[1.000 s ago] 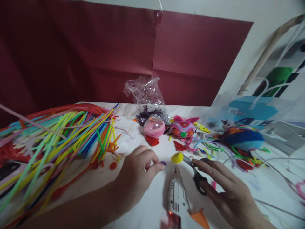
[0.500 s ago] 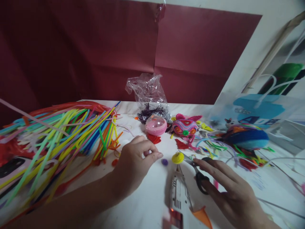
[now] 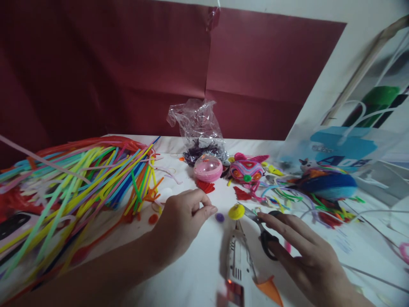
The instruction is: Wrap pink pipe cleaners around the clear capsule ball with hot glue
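Low over the white desk (image 3: 191, 281), the left hand (image 3: 180, 221) hangs with thumb and forefinger drawn almost together; whether anything small sits between those fingers, I cannot tell. Just beside the fingertips, a purple disc (image 3: 220, 217) lies flat on the desk. Across from it, the right hand (image 3: 311, 247) has its fingers loosely spread around the black handles of the scissors (image 3: 267, 243), the forefinger reaching toward the pivot; how firmly they grip is unclear. The blades point toward a yellow disc (image 3: 236, 212), which sits at the nozzle of a white glue gun (image 3: 238, 260), between the two hands. A small reddish light glows on the gun, and an orange piece (image 3: 270, 291) stands at its side. Farther back, a pink capsule with a clear dome (image 3: 208, 171) is near a striped pink mask-like figure (image 3: 247, 169) with a green nose. Colourful pipe cleaners (image 3: 96, 175) heap up on the left, while a blue ball (image 3: 329, 183) rests on the right, and a clear plastic bag (image 3: 200, 123) rises behind the capsule.
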`<state>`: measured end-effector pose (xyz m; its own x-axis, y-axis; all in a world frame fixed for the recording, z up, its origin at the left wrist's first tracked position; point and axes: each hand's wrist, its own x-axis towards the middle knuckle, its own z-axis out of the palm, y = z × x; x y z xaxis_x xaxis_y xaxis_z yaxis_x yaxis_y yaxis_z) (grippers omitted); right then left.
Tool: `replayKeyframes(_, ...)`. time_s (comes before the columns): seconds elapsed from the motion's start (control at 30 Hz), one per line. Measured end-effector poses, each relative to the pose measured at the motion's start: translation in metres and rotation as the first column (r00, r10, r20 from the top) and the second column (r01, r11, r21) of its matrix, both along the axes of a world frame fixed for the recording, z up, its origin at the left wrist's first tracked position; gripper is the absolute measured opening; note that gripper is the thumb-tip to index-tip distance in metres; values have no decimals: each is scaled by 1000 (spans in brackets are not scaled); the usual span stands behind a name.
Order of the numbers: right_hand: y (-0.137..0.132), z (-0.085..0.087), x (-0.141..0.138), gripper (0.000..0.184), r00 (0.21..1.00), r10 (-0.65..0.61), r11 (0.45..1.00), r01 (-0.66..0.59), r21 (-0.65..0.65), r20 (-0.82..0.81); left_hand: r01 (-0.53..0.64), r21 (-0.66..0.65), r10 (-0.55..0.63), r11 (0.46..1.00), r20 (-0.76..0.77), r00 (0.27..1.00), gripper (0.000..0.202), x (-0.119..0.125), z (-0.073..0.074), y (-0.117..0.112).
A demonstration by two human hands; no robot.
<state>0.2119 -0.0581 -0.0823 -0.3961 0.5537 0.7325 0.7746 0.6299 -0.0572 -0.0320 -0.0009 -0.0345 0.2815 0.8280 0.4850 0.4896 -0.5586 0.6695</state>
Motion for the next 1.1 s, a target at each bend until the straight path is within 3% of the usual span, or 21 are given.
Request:
replayKeyframes(0.1, 1, 1, -1, 35, 1000, 10, 1000, -10, 6, 9, 4, -14, -4, 1000, -30, 1000, 15, 0, 0, -1)
replayKeyframes(0.27, 1, 1, -2, 34, 1000, 6, 1000, -6, -10, 16, 38, 206, -29, 978, -48, 998, 14, 2, 2, -2)
replayKeyframes(0.4, 1, 0, -1, 35, 1000, 4, 1000, -4, -6, 6, -21, 171, 22, 985, -8, 1000, 21, 0, 5, -3)
replayKeyframes(0.5, 0, 0, 0, 34, 1000, 4, 1000, -4, -10, 6, -68, 229, 60, 971, 42, 997, 32, -3, 7, -3)
replayKeyframes(0.63, 0, 1, -1, 34, 1000, 7, 1000, -7, 3, 6, -101, 286, 83, 953, 74, 994, 22, -4, 5, -1)
replayKeyframes(0.77, 0, 0, -2, 34, 1000, 10, 1000, -10, 7, 21, -35, 220, 34, 975, 5, 999, 26, -1, 1, -1)
replayKeyframes(0.87, -1, -1, -1, 36, 1000, 7, 1000, -7, -2, 23, 19, 296, -9, 955, -37, 999, 37, 1, -2, -4)
replayKeyframes(1.0, -2, -1, -1, 36, 1000, 0, 1000, 0, -12, 29, 67, 383, -51, 921, -53, 997, 23, 2, -5, -7)
replayKeyframes(1.1, -1, -1, -1, 36, 999, 1, 1000, -1, 0, 36, 37, 404, -21, 914, -44, 999, 15, 3, -9, -8)
